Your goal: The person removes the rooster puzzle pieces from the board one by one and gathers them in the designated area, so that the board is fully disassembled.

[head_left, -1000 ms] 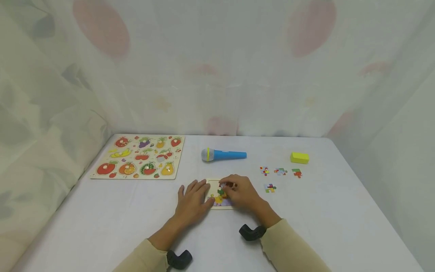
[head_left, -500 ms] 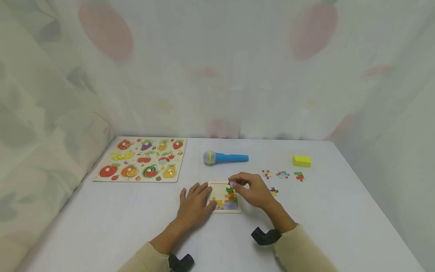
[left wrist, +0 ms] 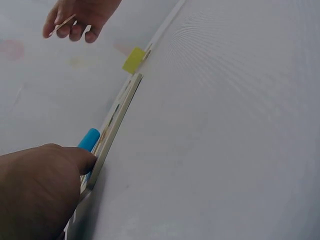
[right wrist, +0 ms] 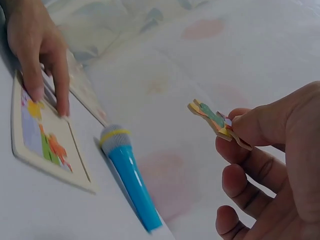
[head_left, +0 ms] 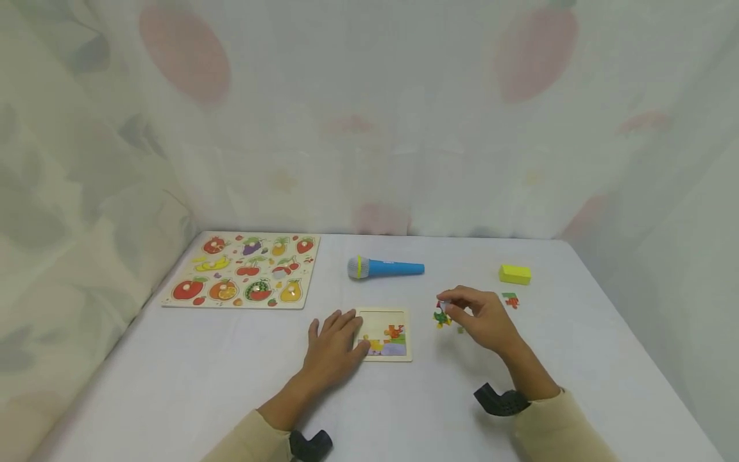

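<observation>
My right hand [head_left: 485, 317] pinches a jigsaw piece [right wrist: 212, 119] with green and yellow on it between thumb and index finger, raised above the table to the right of the puzzle frame. The other fingers curl loosely below it in the right wrist view. My left hand [head_left: 333, 346] rests with spread fingers on the left edge of the small wooden puzzle frame [head_left: 408, 333]. Inside the frame, fitted pieces [right wrist: 52, 145] fill the bottom and part of the right side; the upper left shows bare wood. Loose pieces lie behind my right hand, mostly hidden; one [head_left: 510, 299] shows.
A blue toy microphone [head_left: 392, 268] lies behind the frame. At the back left is a fruit knob puzzle board [head_left: 239, 269]. A yellow block [head_left: 515, 274] stands at the back right. Curtains hang round the white table [head_left: 202, 378].
My right hand has lifted the green and yellow piece out of the frame and carried it to the right, over the loose pieces. The left hand has stayed on the frame.
</observation>
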